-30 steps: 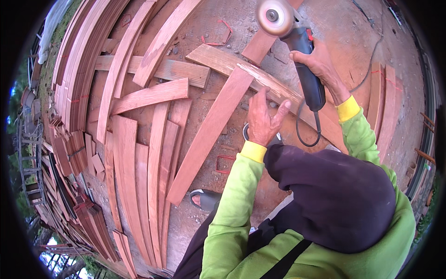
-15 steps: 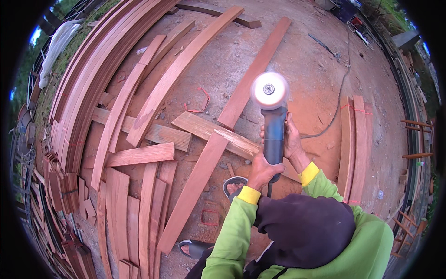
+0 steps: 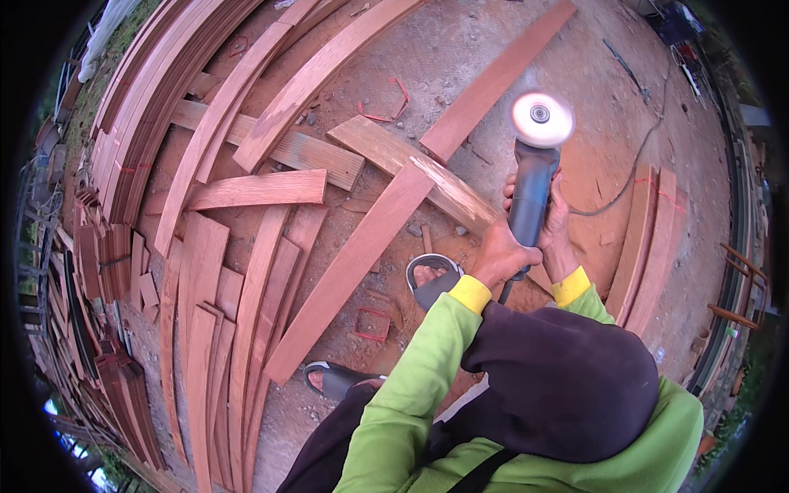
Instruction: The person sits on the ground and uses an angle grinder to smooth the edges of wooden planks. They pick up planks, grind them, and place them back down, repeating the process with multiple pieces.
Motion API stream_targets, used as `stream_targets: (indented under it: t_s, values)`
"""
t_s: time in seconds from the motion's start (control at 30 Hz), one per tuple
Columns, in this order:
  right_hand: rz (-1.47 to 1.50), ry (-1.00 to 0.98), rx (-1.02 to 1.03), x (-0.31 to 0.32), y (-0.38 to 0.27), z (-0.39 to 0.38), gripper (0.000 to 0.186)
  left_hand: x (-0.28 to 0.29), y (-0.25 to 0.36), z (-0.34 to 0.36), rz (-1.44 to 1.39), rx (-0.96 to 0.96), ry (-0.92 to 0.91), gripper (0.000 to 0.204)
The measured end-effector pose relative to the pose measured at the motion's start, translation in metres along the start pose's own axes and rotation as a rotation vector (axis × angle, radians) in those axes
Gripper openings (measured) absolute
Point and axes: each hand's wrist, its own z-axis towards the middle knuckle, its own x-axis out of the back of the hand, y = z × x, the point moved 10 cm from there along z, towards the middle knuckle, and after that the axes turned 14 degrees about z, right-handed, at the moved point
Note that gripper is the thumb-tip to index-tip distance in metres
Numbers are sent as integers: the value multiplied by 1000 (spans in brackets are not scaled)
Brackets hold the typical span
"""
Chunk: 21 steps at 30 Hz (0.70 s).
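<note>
Both hands are wrapped round a dark angle grinder (image 3: 531,191). My left hand (image 3: 503,253) grips the rear of its body, and my right hand (image 3: 559,220) holds it from the right side, farther forward. The grinder's disc (image 3: 541,119) faces up and looks blurred, as if spinning; it touches no wood. To its left lie two reddish planks in line, the far plank (image 3: 498,82) and the near plank (image 3: 353,271). Their facing ends sit slightly apart on a worn crosswise board (image 3: 386,160). Part of that board is hidden behind my hands.
Long boards (image 3: 156,107) are stacked at the left, with more loose planks (image 3: 263,329) near them. Several boards (image 3: 645,246) lie at the right. A dark cable (image 3: 625,189) runs over the dirt ground. My sandalled foot (image 3: 431,275) stands beside the near plank.
The whole view has shifted, so the ground and planks sit higher and farther right. Against the planks, the grinder has moved a little right and nearer to me. Both hands keep their hold.
</note>
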Motion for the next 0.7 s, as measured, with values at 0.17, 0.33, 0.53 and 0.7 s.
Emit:
stream_targets:
  t_s: [0.17, 0.33, 0.53, 0.7]
  values:
    - [-148, 139, 136, -13, -2, -9, 71, 9, -1, -2, 109, 37, 81, 66]
    - [-510, 344, 118, 13, -7, -11, 52, 7, -14, 2, 304, 68, 110, 78]
    - [-541, 478, 40, 27, -3, -10, 31, 2, -21, 2, 376, 127, 60, 73]
    - [-504, 436, -14, 40, -10, 5, 28, 4, -10, -2, 306, -139, 128, 77]
